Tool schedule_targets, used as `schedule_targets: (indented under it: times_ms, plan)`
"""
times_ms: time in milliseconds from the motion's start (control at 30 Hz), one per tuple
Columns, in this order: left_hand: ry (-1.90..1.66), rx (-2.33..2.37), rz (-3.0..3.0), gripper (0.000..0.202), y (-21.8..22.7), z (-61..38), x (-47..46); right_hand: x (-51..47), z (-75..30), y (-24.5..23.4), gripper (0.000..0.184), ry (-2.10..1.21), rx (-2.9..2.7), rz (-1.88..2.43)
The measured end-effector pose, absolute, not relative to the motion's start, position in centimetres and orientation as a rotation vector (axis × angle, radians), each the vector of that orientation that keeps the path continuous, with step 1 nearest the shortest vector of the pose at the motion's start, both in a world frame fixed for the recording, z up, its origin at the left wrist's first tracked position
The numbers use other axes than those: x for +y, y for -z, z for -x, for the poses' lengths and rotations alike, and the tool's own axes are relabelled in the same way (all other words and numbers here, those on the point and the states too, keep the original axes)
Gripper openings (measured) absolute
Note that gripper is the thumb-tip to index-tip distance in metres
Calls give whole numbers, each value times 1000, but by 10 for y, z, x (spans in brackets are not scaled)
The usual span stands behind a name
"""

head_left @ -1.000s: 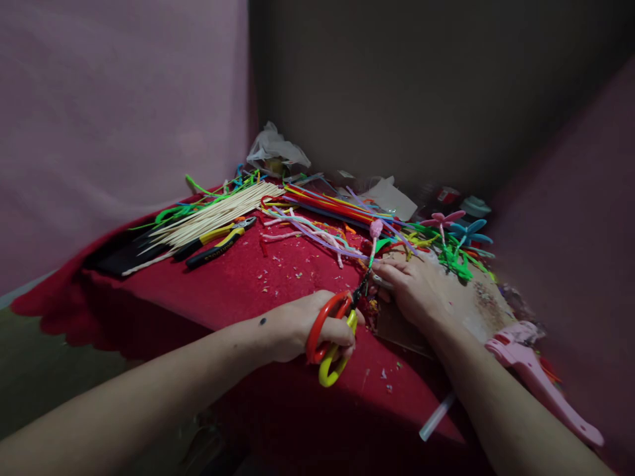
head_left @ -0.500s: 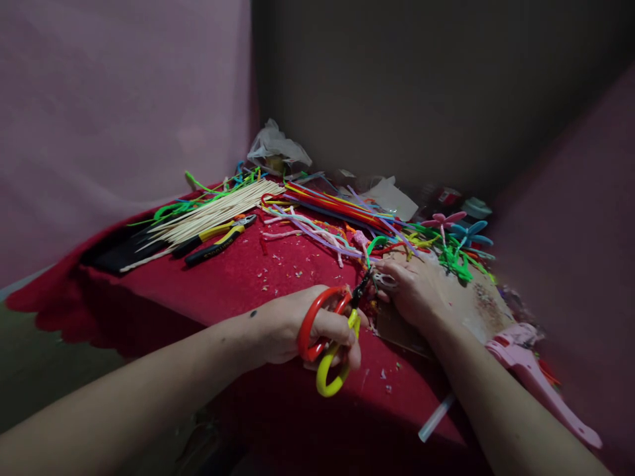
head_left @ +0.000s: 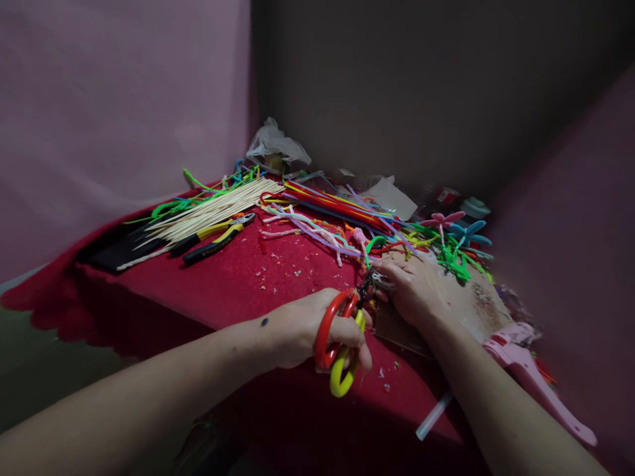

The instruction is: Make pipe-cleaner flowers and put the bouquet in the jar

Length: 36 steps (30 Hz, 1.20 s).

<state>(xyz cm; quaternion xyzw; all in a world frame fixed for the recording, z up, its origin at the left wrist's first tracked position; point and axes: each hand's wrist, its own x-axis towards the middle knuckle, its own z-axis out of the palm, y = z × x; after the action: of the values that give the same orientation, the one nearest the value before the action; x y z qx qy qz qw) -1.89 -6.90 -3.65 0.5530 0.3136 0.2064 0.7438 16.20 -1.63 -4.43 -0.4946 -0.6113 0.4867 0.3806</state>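
Observation:
My left hand point(head_left: 305, 324) grips scissors point(head_left: 326, 334) with one red and one yellow handle loop, fingers through them. Their dark blades point up and away, close to the fingers of my right hand point(head_left: 414, 291). Those fingers are pinched together at the lower end of a small pipe-cleaner flower point(head_left: 360, 236), which has a pink bud and a green leaf. A pale looped piece point(head_left: 384, 281) shows at the same fingertips; what it is I cannot tell. Where the blades meet the stem is dark and partly hidden.
Wooden skewers point(head_left: 213, 215) and yellow-black pliers point(head_left: 218, 238) lie left on the red cloth point(head_left: 238, 277). Pipe cleaners point(head_left: 342, 205) spread behind my hands. Cardboard point(head_left: 461, 291) lies under my right hand, with a pink glue gun point(head_left: 540, 383) and clear glue stick point(head_left: 434, 416) nearby.
My left hand has shifted a little right with the scissors, and the red and yellow loops look closer together. My right hand has stayed almost in place.

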Motion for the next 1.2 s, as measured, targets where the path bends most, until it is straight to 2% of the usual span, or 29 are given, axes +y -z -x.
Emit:
schedule_targets:
  times_ms: [333,1200]
  plan:
    - [-453,698,-1113,21,38,21,-79,-14,-160,48,28,-1367,-1470,1197]
    - [-469,659,-1043,18,40,23,-73,-11,-162,53,28,-1373,-1465,1133]
